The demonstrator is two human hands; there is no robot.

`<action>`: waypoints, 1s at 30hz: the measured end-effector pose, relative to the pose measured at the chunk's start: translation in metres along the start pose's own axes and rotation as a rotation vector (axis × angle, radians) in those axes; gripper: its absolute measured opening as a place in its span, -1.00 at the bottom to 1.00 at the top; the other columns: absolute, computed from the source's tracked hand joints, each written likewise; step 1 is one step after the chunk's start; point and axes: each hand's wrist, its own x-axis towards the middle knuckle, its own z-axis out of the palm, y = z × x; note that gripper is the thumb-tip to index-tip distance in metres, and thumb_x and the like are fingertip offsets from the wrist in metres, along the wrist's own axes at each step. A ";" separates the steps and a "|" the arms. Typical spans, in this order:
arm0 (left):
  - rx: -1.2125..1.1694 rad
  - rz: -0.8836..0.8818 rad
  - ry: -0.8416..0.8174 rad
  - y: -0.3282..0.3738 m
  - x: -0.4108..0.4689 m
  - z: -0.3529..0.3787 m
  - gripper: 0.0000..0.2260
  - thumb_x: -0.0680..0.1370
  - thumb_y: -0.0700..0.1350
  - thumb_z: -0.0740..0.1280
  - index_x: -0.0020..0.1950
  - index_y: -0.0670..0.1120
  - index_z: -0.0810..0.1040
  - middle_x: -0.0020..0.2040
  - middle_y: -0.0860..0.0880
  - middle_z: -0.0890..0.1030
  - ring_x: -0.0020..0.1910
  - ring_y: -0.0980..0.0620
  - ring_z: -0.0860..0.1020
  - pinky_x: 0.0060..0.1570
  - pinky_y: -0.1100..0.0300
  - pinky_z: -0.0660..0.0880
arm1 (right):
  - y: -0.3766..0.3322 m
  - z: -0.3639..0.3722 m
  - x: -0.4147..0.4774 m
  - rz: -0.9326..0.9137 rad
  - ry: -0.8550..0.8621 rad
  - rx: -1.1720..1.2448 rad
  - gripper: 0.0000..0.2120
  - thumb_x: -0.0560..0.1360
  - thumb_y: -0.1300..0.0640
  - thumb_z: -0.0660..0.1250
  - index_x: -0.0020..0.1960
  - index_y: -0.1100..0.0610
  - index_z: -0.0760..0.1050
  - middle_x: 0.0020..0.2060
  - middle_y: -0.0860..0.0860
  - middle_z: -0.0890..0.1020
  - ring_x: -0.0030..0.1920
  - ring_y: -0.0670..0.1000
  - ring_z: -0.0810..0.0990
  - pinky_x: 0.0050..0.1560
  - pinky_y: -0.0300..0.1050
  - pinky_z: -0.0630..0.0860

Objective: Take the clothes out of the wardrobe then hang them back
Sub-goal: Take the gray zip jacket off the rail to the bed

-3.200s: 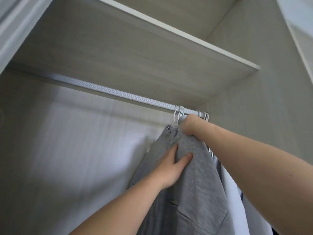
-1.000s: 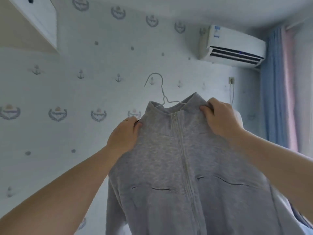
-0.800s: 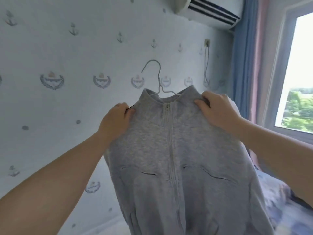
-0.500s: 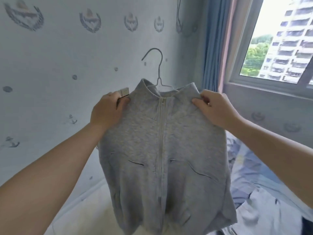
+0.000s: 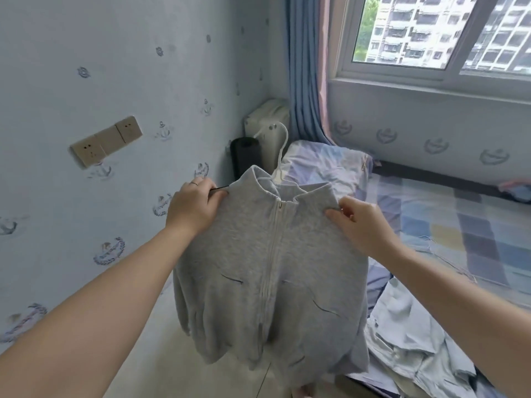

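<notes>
grey jacket [image 5: 270,268] on white hanger [image 5: 283,152], left hand [image 5: 192,209] and right hand [image 5: 365,228] gripping its shoulders, hanger arms hidden inside

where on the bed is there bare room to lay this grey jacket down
The checked sheet is bare to the right of the pillow, toward the wall under the window. The near edge is crowded with a heap of pale clothes, right beside the jacket.

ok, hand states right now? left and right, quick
left hand: closed, gripping the grey jacket at one shoulder.
right hand: closed, gripping the same jacket at the other shoulder.
</notes>
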 end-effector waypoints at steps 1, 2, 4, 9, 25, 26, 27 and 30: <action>-0.004 -0.002 -0.030 0.000 0.011 0.015 -0.71 0.64 0.07 0.27 0.00 -0.16 0.55 0.00 -0.12 0.55 0.04 -0.19 0.49 0.01 -0.06 0.45 | 0.012 0.005 0.008 0.028 -0.008 -0.018 -0.62 0.53 -0.01 0.39 -0.36 -0.04 0.29 -0.41 -0.08 0.43 -0.36 -0.06 0.35 -0.31 -0.06 0.32; -0.008 -0.005 -0.062 0.001 0.022 0.029 -0.72 0.64 0.08 0.26 0.00 -0.13 0.54 0.02 -0.11 0.56 0.06 -0.18 0.49 0.04 -0.07 0.44 | 0.025 0.010 0.017 0.060 -0.016 -0.030 -0.64 0.53 -0.02 0.38 -0.36 -0.06 0.29 -0.40 -0.09 0.45 -0.36 -0.06 0.37 -0.29 -0.04 0.34; 0.000 -0.011 -0.116 0.000 0.046 0.059 -0.73 0.65 0.09 0.24 0.01 -0.10 0.54 0.03 -0.09 0.55 0.08 -0.17 0.50 0.04 -0.06 0.43 | 0.049 0.019 0.039 0.120 -0.047 -0.039 -0.68 0.53 -0.02 0.37 -0.32 -0.08 0.32 -0.39 -0.10 0.47 -0.34 -0.07 0.41 -0.26 -0.01 0.39; 0.059 -0.031 -0.209 0.007 0.106 0.129 -0.73 0.66 0.10 0.20 0.10 -0.07 0.54 0.10 -0.07 0.55 0.13 -0.15 0.50 0.04 -0.03 0.32 | 0.107 0.038 0.101 0.243 -0.097 -0.037 -0.86 0.56 0.03 0.34 -0.07 0.10 0.51 -0.26 0.03 0.58 -0.21 0.09 0.52 -0.14 0.01 0.45; 0.140 -0.099 -0.428 -0.021 0.251 0.331 -0.76 0.65 0.07 0.21 0.13 -0.05 0.55 0.19 -0.10 0.52 0.20 -0.20 0.40 0.16 -0.07 0.31 | 0.240 0.142 0.262 0.552 -0.142 -0.345 -0.87 0.58 0.07 0.20 -0.12 -0.04 0.46 -0.22 0.03 0.58 -0.05 0.19 0.51 -0.11 -0.02 0.29; 0.163 -0.094 -0.431 -0.025 0.259 0.346 -0.76 0.65 0.08 0.21 0.12 -0.04 0.55 0.19 -0.09 0.52 0.20 -0.20 0.39 0.16 -0.08 0.31 | 0.248 0.154 0.270 0.599 -0.133 -0.325 -0.87 0.58 0.08 0.19 -0.13 -0.03 0.43 -0.21 0.03 0.58 -0.07 0.20 0.53 -0.16 -0.02 0.34; 0.172 -0.096 -0.442 -0.029 0.267 0.362 -0.76 0.65 0.08 0.21 0.14 -0.04 0.55 0.20 -0.09 0.51 0.20 -0.20 0.39 0.16 -0.08 0.31 | 0.257 0.167 0.278 0.643 -0.123 -0.302 -0.86 0.58 0.09 0.18 -0.14 -0.01 0.41 -0.19 0.03 0.57 -0.07 0.20 0.54 -0.20 -0.01 0.37; 0.048 -0.199 -0.510 -0.042 0.287 0.414 -0.75 0.66 0.05 0.20 0.18 -0.07 0.53 0.25 -0.12 0.46 0.17 -0.21 0.47 0.14 -0.09 0.42 | 0.286 0.206 0.299 0.726 -0.055 -0.236 -0.88 0.61 0.13 0.17 -0.03 0.07 0.48 -0.05 0.09 0.61 0.00 0.20 0.54 -0.16 0.01 0.41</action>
